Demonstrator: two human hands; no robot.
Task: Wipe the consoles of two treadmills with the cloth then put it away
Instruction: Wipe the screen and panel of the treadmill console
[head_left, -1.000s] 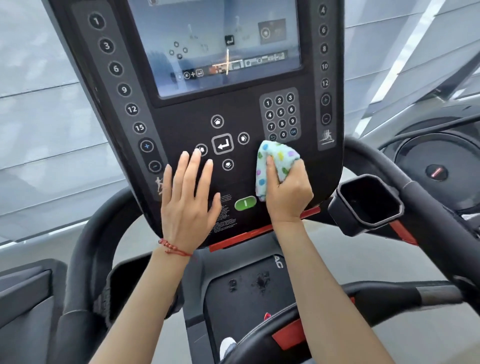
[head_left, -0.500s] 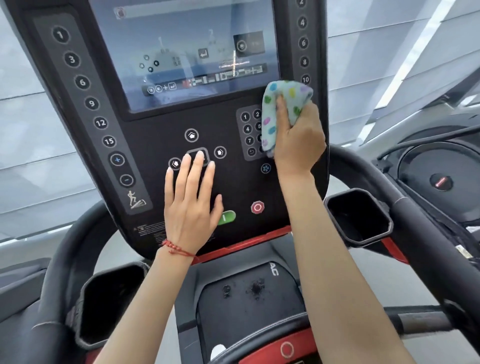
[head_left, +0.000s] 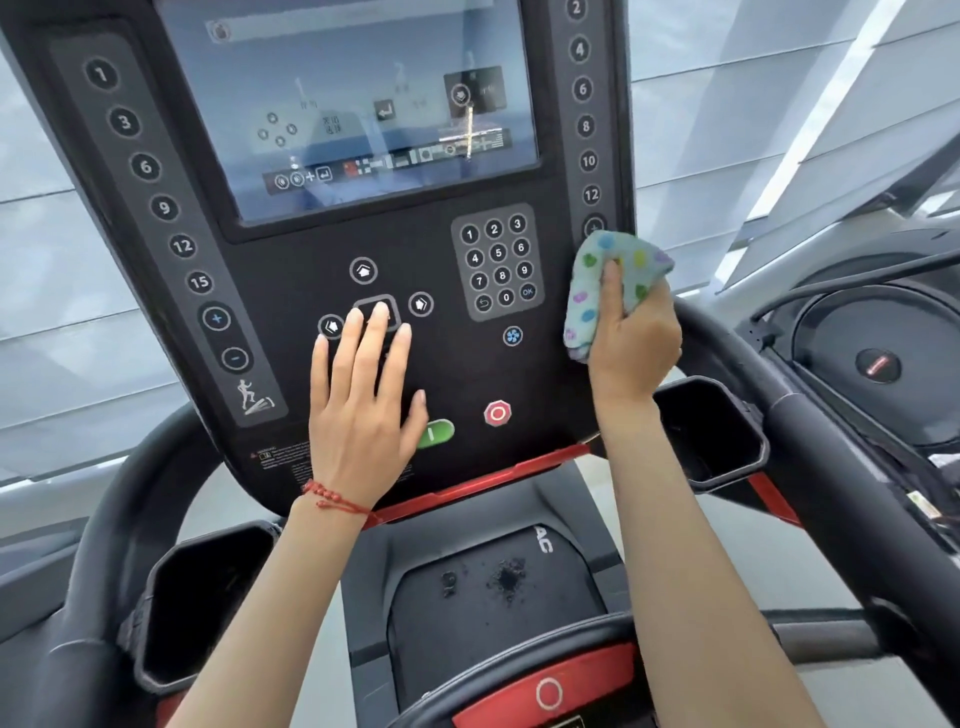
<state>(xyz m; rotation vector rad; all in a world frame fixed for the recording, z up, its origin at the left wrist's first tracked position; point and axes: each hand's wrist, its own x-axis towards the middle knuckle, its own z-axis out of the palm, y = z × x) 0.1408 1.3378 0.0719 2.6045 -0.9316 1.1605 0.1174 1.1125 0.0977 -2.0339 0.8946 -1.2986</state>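
Cloth (head_left: 602, 291) bunched in your right hand (head_left: 634, 338), fingers clenched round it, its long axis running up the console (head_left: 291, 270) at the right edge, hiding the lower speed buttons there. Your left hand (head_left: 363, 410) lies flat, fingers released, covering the centre key and half the green button (head_left: 440, 432). Cup holder (head_left: 711, 431) sits just beyond your right wrist.

A: What is worn on the left hand (head_left: 363, 415)?
B: A thin red cord bracelet (head_left: 332, 499) with small red beads, looped twice at the wrist

A: And the right hand (head_left: 631, 338)?
B: Nothing; no ring, no watch. Both forearms are bare, no sleeves in view. Nails are short and unpainted
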